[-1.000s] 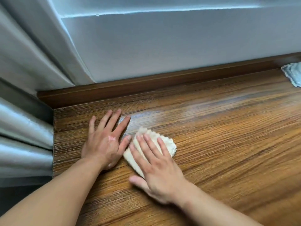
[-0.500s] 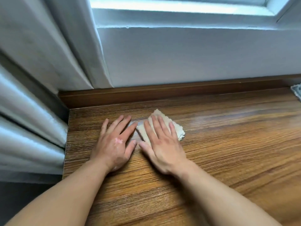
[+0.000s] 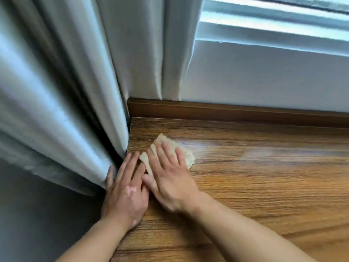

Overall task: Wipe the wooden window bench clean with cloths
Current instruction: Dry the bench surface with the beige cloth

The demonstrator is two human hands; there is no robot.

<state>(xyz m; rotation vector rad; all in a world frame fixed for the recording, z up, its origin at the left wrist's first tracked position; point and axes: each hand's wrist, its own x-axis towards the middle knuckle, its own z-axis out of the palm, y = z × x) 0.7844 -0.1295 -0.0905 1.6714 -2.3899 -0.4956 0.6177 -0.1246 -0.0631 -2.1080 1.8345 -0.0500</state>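
The right hand (image 3: 170,178) lies flat with fingers straight and spread, palm down on a folded cream cloth (image 3: 187,157), pressing it to the wood rather than clutching it. That spreads the pressure over the whole pad, which suits wiping. The left hand (image 3: 126,193) is also flat and holds nothing. Its fingers are straight along the counter's left edge, and the outermost one is over the edge against the curtain (image 3: 66,91). It looks set there as a brace, and perhaps to keep the fabric off the wood. The two hands touch at the thumbs.

The cloth looks soft and nubbly, with a ragged edge showing past the fingertips. It sits near the far left corner of the counter (image 3: 264,176), close to the curtain but short of the back trim. The counter is brown wood with a strong, straight grain. A pale, damp-looking sheen (image 3: 236,150) runs rightward from the cloth, so that strip seems already wiped. A darker, smooth wooden trim strip (image 3: 226,112) lines the back edge under a matte white wall (image 3: 264,76) and the window frame (image 3: 273,29). The curtain hangs in heavy grey folds with a slight satin shine.
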